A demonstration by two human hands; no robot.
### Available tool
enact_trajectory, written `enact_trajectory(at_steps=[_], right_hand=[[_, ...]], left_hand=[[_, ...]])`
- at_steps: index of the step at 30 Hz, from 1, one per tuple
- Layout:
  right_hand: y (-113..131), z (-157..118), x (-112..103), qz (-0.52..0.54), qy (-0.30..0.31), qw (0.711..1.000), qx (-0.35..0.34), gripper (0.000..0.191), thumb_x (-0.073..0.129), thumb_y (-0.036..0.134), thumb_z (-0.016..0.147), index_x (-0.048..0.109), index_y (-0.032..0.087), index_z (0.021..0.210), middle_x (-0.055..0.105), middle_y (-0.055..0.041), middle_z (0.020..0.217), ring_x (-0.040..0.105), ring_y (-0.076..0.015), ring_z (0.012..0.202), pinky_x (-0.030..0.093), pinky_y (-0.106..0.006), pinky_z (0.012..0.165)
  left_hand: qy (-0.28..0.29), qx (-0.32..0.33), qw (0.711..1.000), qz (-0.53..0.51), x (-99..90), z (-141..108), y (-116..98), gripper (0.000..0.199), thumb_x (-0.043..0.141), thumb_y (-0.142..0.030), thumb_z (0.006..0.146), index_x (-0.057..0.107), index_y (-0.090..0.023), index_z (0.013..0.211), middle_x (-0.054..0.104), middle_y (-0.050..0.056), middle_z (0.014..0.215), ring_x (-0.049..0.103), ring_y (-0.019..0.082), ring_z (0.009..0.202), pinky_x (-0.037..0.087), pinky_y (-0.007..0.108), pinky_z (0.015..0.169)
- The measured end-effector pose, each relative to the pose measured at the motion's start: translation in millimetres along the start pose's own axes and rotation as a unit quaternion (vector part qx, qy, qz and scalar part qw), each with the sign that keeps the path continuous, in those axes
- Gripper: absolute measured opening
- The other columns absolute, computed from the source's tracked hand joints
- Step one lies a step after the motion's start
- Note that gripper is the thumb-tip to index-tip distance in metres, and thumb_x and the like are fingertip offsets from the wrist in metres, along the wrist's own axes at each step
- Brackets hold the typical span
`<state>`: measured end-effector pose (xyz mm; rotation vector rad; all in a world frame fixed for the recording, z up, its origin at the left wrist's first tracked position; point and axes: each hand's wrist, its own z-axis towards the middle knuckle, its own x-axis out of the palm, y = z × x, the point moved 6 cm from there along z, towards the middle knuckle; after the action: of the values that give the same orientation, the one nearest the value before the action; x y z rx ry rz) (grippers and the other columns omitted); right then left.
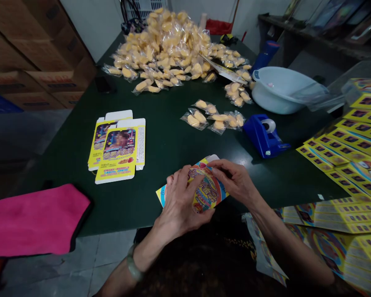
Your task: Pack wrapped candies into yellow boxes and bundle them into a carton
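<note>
Holding 1 box (207, 187), approx. 5 pkts (219, 117) nearby

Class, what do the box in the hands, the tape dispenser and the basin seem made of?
Box: probably smooth paperboard; thin, colour-printed. Tape dispenser: likely smooth hard plastic; uniformly blue, moulded curves. Basin: apparently smooth plastic; pale, rounded rim.

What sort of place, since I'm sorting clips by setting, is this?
Probably a small packing workshop: individually wrapped yellow pieces are heaped on a dark green table, many printed cartons lie layered at the right, and brown boxes are stacked at the left.
</note>
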<state>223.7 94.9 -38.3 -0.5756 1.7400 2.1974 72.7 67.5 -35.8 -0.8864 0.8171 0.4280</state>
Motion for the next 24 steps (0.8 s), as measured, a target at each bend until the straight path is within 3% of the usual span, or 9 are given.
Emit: enact_trajectory(at_steps=[14, 24], right_hand=[[9.6, -2.3, -2.3, 0.011, -0.011, 1.0, -0.012, 0.018, 0.052, 0.026, 0.089, 0.067, 0.019, 0.095, 0.068, -0.0011, 0.074, 0.06, -0.0108, 0.062, 0.047, -0.021, 0.054], [2.6, -3.4, -1.7, -0.009, -0.014, 1.0, -0.002, 0.016, 0.052, 0.027, 0.088, 0.065, 0.019, 0.093, 0.069, -0.0017, 0.076, 0.059, -0.0116, 0.061, 0.047, -0.023, 0.055]], left_hand=[[-0.008, 0.008, 1.0, -0.018, -2.3, -2.4, 0.0, 0.068, 0.071, -0.033, 0.061, 0.045, -0.024, 0.124, 0.042, 0.015, 0.133, 0.046, 0.035, 0.117, 0.04, 0.05, 0.089], [-0.001, 0.017, 1.0, -0.01, -2.2, -2.0, -1.8, 0.064, 0.071, -0.033, 0.063, 0.048, -0.02, 0.121, 0.042, 0.018, 0.132, 0.047, 0.035, 0.113, 0.042, 0.05, 0.085]])
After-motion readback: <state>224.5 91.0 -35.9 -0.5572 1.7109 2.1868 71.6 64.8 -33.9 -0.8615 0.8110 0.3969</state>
